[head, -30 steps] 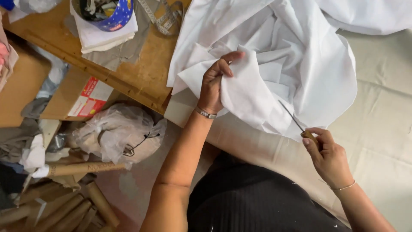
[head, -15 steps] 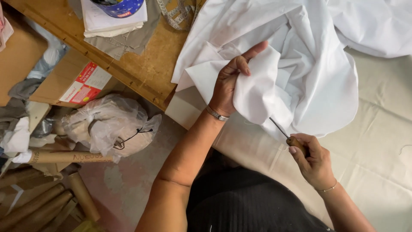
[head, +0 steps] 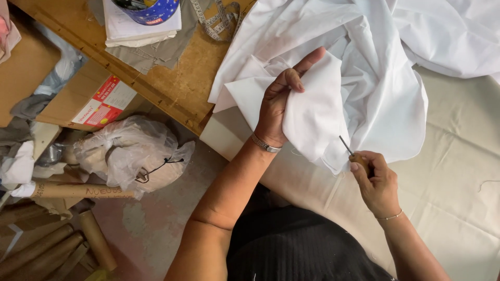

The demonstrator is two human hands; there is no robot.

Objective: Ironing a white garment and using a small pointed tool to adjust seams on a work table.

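Nearest the camera: black top of the person, w/ both forearms reaching up into frame. Right hand point(head: 376, 183) is closed round a small tool w/ a brownish handle point(head: 359, 159), its thin metal point angled up-left into the lower edge of the white fabric point(head: 364, 88). Left hand point(head: 280, 101), bracelet at the wrist, is closed on a folded part of the same fabric, thumb on top & index finger stretched along the fold, lifting it just above the tool tip. Fabric lies bunched across the cream-covered table point(head: 458, 171), spilling left over the wooden bench point(head: 177, 78). Farther up on the bench: tape measure point(head: 216, 21), blue round tin point(head: 148, 10) on stacked papers & grey cloth. Floor at left: clear plastic bag point(head: 130, 153), cardboard tubes point(head: 47, 244), cardboard box point(head: 94, 101).
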